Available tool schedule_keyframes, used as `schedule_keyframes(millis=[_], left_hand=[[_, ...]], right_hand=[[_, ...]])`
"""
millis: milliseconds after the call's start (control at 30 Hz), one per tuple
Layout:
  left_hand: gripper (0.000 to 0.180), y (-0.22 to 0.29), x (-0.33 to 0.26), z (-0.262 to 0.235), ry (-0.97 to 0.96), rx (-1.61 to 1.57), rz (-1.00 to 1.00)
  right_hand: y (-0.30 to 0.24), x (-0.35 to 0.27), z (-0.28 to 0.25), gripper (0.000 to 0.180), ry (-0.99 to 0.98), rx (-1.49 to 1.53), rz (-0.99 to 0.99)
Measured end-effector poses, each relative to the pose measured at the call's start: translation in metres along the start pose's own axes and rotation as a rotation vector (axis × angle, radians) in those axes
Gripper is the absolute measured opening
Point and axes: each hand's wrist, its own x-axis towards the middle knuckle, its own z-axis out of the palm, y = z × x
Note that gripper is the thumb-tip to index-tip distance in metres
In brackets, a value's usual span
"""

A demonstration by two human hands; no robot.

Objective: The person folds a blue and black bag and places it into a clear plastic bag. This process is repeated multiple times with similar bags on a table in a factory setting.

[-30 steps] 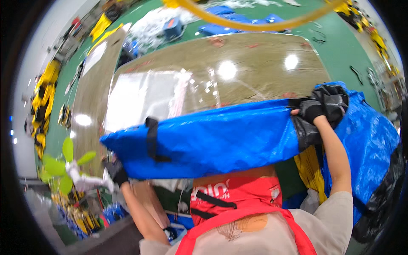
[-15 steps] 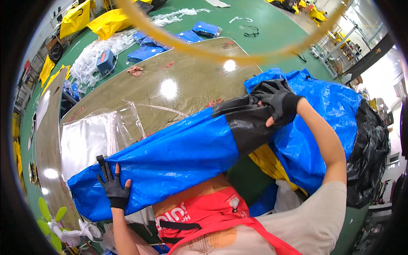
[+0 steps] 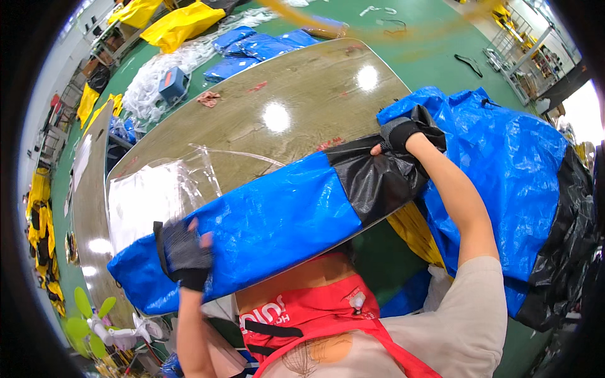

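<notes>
A long folded blue-and-black tarpaulin piece, perhaps a bag [image 3: 283, 217], lies slantwise across the front of the table. My left hand [image 3: 188, 257], in a dark fingerless glove and smeared by motion, is on its blue left end with finger and thumb apart. Beside that hand a short black strap [image 3: 160, 247] sticks up. At the other end my right hand [image 3: 397, 135], gloved alike, closes on the crumpled black part; most of its fingers are hidden. A clear plastic sheet or bag [image 3: 148, 200] lies behind the left end.
The wood-patterned table [image 3: 302, 88] has a small reddish rag [image 3: 208, 99] on it. At right hangs a big heap of blue-and-black tarpaulin [image 3: 498, 183]. Blue packages [image 3: 258, 47] and a blue box [image 3: 173, 84] lie beyond the table. A small green-bladed fan [image 3: 94, 321] stands lower left.
My right hand has shifted on the black end and gathers it, its wrist turned. My left hand has moved along the blue end. The folded piece lies flatter and straighter.
</notes>
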Motion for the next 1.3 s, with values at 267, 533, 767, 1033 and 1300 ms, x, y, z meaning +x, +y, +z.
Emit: schedule_keyframes(millis=[267, 533, 767, 1033, 1300], left_hand=[[0.066, 0.192, 0.100, 0.010, 0.142, -0.396, 0.366], [0.065, 0.196, 0.097, 0.019, 0.197, -0.434, 0.378], [0.060, 0.175, 0.088, 0.061, 0.119, -0.468, 0.497], [0.048, -0.087, 0.008, 0.036, 0.058, -0.171, 0.396], [0.063, -0.011, -0.041, -0.004, 0.353, -0.452, 0.289]], right_hand=[[-0.050, -0.087, 0.008, 0.044, 1.479, 0.160, -0.048], [-0.148, -0.125, 0.064, 0.050, 1.394, 1.917, 0.090], [-0.283, -0.127, 0.020, 0.045, 1.090, 0.498, -0.746], [-0.291, -0.118, 0.033, 0.058, 0.774, 0.262, -0.690], [-0.343, -0.151, -0.028, 0.072, 0.494, -0.241, -0.520]])
